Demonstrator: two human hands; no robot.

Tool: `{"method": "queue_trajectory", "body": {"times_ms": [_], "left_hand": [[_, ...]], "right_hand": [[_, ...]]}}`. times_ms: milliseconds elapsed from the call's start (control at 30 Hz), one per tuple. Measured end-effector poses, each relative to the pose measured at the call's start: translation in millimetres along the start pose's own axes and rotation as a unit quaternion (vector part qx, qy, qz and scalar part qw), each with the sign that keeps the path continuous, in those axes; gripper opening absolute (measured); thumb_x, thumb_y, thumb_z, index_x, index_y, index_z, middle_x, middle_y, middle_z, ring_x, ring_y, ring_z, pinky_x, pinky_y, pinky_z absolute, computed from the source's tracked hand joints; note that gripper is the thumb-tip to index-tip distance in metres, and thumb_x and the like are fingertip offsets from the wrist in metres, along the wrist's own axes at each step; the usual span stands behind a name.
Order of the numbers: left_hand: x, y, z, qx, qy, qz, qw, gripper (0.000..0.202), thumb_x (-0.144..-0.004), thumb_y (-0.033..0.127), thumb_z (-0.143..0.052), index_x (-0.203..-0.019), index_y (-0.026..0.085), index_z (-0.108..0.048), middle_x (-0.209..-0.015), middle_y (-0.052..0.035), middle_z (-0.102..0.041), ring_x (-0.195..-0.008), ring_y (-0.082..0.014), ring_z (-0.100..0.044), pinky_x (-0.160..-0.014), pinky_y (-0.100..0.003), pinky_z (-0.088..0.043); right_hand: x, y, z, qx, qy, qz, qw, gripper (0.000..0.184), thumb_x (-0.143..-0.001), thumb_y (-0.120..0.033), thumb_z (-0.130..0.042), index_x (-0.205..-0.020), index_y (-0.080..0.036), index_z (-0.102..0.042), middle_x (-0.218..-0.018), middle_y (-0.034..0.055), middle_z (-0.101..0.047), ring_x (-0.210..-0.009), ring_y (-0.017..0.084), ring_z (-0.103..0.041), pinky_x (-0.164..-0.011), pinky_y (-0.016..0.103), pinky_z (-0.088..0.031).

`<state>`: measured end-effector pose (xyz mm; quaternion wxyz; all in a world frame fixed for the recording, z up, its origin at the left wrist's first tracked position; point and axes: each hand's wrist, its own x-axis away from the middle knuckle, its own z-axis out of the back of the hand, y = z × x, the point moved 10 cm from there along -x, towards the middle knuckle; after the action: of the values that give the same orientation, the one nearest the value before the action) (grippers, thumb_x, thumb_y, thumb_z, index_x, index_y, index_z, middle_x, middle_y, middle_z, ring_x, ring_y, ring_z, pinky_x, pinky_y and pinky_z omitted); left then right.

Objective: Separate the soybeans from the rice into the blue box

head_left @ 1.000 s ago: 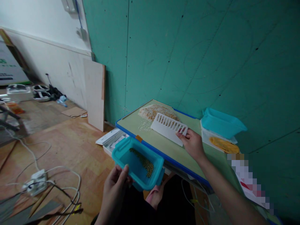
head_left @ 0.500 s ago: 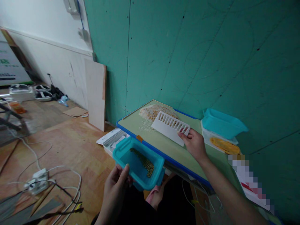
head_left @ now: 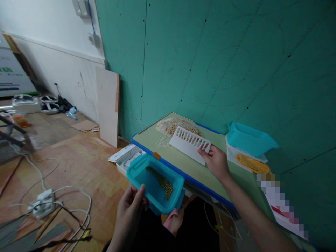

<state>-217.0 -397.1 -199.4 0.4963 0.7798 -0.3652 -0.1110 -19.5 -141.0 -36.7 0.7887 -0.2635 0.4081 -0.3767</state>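
My left hand (head_left: 130, 207) grips the near corner of a turquoise plastic tub (head_left: 143, 180), held just below the front edge of the small green table (head_left: 191, 168). A strip of yellow beans (head_left: 160, 182) lies inside the tub. My right hand (head_left: 216, 161) pinches the right end of a white slotted sieve board (head_left: 189, 144) that rests on the tabletop. Behind the board lies a pile of mixed grains and beans (head_left: 172, 125).
A second turquoise tub (head_left: 249, 138) sits on a clear box with an orange item (head_left: 252, 163) at the table's right. A teal wall stands close behind. White boxes (head_left: 124, 155) lie on the wooden floor; cables and a power strip (head_left: 43, 205) lie at left.
The sieve board and my right hand have shifted only slightly on the table. The tub in my left hand has stayed in place.
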Motion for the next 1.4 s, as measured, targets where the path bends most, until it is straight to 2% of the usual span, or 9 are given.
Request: {"method": "queue_trajectory", "body": {"times_ms": [200, 400, 667, 933, 1167, 1400], "left_hand": [[0.8, 1.0, 0.8, 0.007, 0.008, -0.011, 1.0, 0.033, -0.071, 0.045, -0.077, -0.067, 0.018, -0.058, -0.053, 0.0039, -0.055, -0.047, -0.0103, -0.05, -0.046, -0.02, -0.041], [-0.5, 0.9, -2.2, 0.008, -0.01, -0.016, 1.0, 0.031, -0.075, 0.042, -0.075, -0.067, 0.018, -0.057, -0.054, 0.0035, -0.055, -0.048, -0.0101, -0.05, -0.047, -0.02, -0.04], [3.9, 1.9, -5.8, -0.007, -0.009, -0.019, 1.0, 0.032, -0.076, 0.044, -0.073, -0.068, 0.018, -0.056, -0.054, 0.0037, -0.056, -0.047, -0.0101, -0.049, -0.046, -0.02, -0.039], [8.5, -2.8, -11.1, 0.001, -0.006, -0.023, 1.0, 0.032, -0.077, 0.043, -0.072, -0.068, 0.018, -0.055, -0.053, 0.0029, -0.057, -0.046, -0.0105, -0.051, -0.047, -0.021, -0.04], [6.6, -10.8, -10.9, 0.014, -0.004, -0.005, 1.0, 0.033, -0.076, 0.044, -0.073, -0.066, 0.018, -0.054, -0.052, 0.0036, -0.056, -0.046, -0.0102, -0.05, -0.046, -0.02, -0.039], [6.8, -9.2, -14.9, 0.032, -0.007, 0.007, 0.999, 0.033, -0.075, 0.043, -0.074, -0.066, 0.018, -0.054, -0.052, 0.0034, -0.057, -0.046, -0.0105, -0.052, -0.046, -0.02, -0.039]], "right_hand": [[5.3, -6.2, -1.5, -0.024, -0.014, 0.0, 1.0, 0.034, -0.077, -0.042, -0.067, -0.097, -0.014, -0.067, -0.085, 0.0105, -0.076, -0.075, 0.024, -0.072, -0.067, 0.031, -0.055], [12.3, -7.1, -3.2, -0.043, -0.028, -0.013, 0.999, 0.035, -0.078, -0.042, -0.067, -0.098, -0.014, -0.067, -0.086, 0.0099, -0.075, -0.076, 0.024, -0.072, -0.068, 0.031, -0.055], [29.0, -7.7, -1.3, -0.03, -0.028, -0.024, 0.999, 0.035, -0.078, -0.044, -0.067, -0.097, -0.015, -0.067, -0.086, 0.0092, -0.076, -0.075, 0.023, -0.071, -0.069, 0.03, -0.054], [47.8, -14.8, 6.5, -0.002, -0.006, -0.009, 1.0, 0.029, -0.08, -0.042, -0.065, -0.093, -0.017, -0.067, -0.083, 0.0067, -0.076, -0.076, 0.023, -0.072, -0.067, 0.028, -0.054], [61.4, -30.4, 2.5, 0.021, -0.022, 0.021, 0.999, 0.021, -0.083, -0.04, -0.063, -0.086, -0.019, -0.066, -0.081, 0.0039, -0.075, -0.075, 0.021, -0.072, -0.066, 0.026, -0.054], [72.9, -45.3, -1.4, 0.05, -0.026, 0.063, 0.996, 0.017, -0.085, -0.038, -0.062, -0.084, -0.022, -0.066, -0.08, 0.0029, -0.074, -0.071, 0.019, -0.071, -0.066, 0.025, -0.054]]}}
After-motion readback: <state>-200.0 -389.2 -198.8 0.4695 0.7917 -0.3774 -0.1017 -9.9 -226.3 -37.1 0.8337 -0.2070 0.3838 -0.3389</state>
